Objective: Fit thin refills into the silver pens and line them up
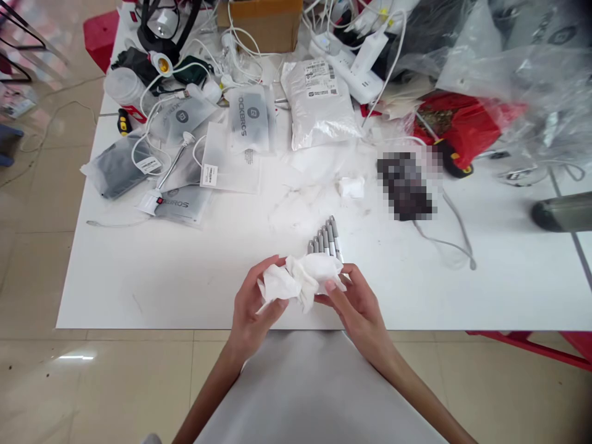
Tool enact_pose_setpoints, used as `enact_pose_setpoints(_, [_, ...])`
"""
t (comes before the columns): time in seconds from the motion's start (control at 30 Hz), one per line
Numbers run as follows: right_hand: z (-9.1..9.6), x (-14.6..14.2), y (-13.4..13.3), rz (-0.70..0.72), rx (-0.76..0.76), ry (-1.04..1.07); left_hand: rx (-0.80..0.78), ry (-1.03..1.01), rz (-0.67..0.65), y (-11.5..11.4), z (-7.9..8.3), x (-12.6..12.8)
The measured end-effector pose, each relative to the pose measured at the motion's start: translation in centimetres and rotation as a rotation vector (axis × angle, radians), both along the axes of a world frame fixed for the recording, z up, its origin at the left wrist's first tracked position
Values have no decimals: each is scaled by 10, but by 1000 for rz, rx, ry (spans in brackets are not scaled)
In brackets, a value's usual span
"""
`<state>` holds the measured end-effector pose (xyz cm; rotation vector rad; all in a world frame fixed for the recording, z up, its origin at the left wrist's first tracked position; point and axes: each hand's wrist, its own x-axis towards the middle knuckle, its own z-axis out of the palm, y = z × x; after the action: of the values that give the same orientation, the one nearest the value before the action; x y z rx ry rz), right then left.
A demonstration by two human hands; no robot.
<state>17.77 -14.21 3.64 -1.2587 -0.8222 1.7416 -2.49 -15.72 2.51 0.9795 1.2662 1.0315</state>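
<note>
A crumpled white tissue (303,280) is held between both hands, just above the table's front edge. My left hand (252,302) grips its left end, thumb underneath and fingers behind. The right end is in my right hand (358,302), whose thumb presses on it from the front. Right behind the tissue lies a row of several markers (326,237) with grey caps, side by side; their lower ends are hidden by the tissue. Farther back, a small folded white piece (351,187), looking like paper or tissue, rests on the table.
On the white table (152,283), packaged pouches (252,117) and cables crowd the back left. A white plastic mailer (319,105) lies at the back middle beside a power strip (351,71). A blurred dark object (404,185) and a metal cylinder (564,213) are to the right.
</note>
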Motion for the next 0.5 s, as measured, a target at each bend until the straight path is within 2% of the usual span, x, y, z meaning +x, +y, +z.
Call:
enact_pose_setpoints(0.1, [6,-2,1,85,78,-29,21,64,-8,-2,7,-5])
enact_pose_setpoints(0.2, [8,-6,0,99,111,-78,22,117,32,-7,7,-5])
enact_pose_setpoints(0.27, [8,-8,-2,87,98,-106,-37,91,100,-9,6,-4])
enact_pose_setpoints(0.37, [5,-8,-2,88,24,-92,-155,6,281,-10,5,-4])
enact_pose_setpoints(0.5, [11,-8,1,116,14,-8,-124,-87,399,-5,14,-10])
